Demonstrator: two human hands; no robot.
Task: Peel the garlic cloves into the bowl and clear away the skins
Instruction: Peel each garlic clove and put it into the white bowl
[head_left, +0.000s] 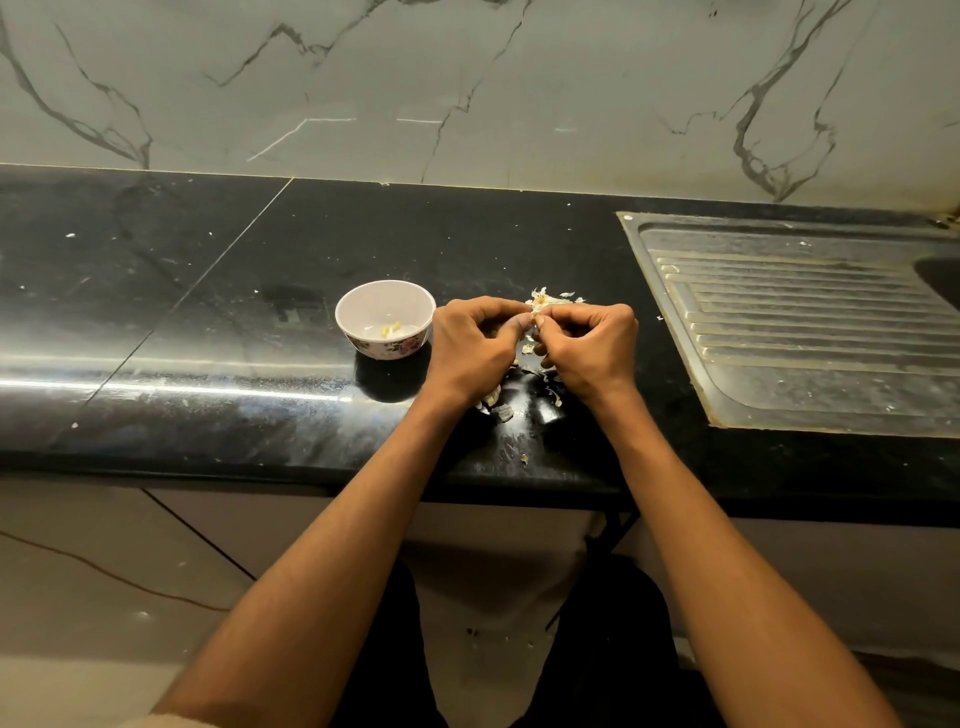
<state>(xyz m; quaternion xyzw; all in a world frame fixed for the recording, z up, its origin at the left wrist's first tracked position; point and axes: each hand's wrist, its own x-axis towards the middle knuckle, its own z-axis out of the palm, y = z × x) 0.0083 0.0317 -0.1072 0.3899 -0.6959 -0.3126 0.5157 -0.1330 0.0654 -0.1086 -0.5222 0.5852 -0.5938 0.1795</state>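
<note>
A small white bowl (385, 318) with a flowered outside stands on the black counter, with a few pale peeled garlic pieces (390, 328) at its bottom. Just right of it my left hand (475, 348) and my right hand (589, 349) meet fingertip to fingertip, pinching a garlic clove (534, 318) that is mostly hidden between the fingers. A heap of papery garlic skins (549, 299) lies on the counter just behind the hands. More skins (501, 410) lie under and in front of the wrists.
A steel sink drainboard (800, 322) is set into the counter at the right, and the basin edge shows at the far right. A marble wall backs the black counter (208, 312). A few skin bits lie on the floor (498, 636) below.
</note>
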